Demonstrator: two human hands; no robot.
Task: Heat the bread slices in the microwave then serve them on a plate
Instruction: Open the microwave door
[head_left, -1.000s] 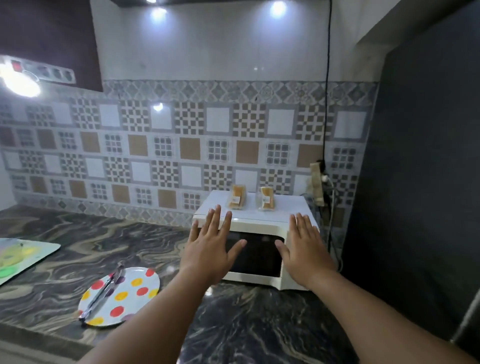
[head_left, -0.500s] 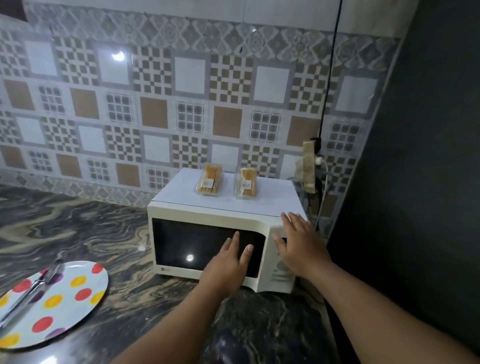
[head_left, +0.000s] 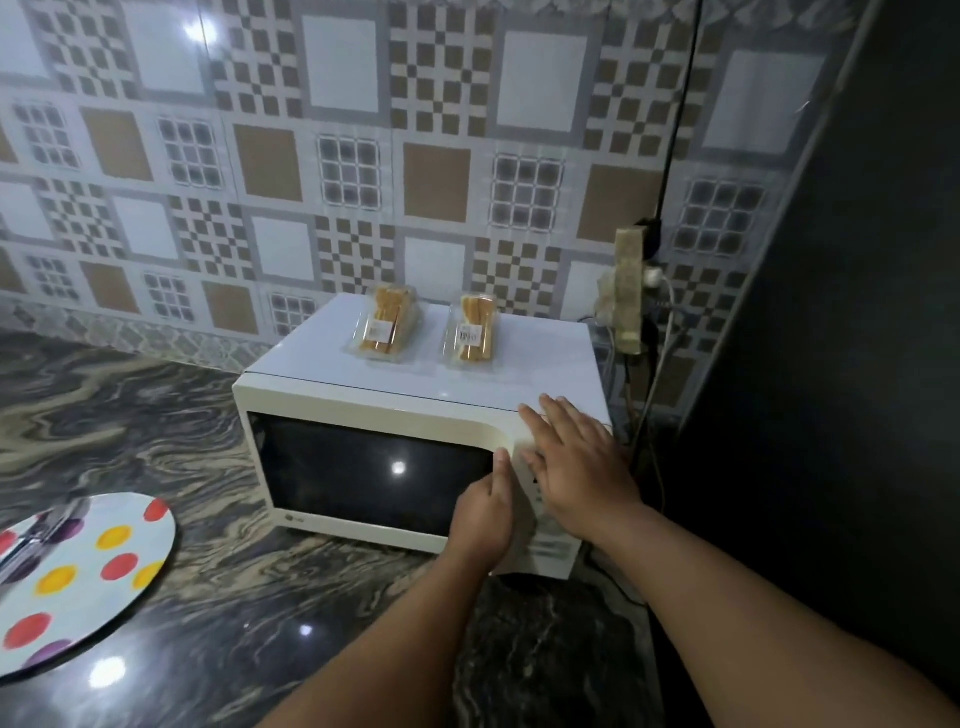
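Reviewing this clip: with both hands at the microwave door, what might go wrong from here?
1. The two bread packs lie loose on top of the microwave; a sharp door pull by the left hand could shift them.
2. The right hand lies flat over the control panel and might press a button by accident.
3. The bread looks sealed in plastic, which may not suit heating.

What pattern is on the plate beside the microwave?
White plate with red, yellow and purple polka dots, seen in the head view.
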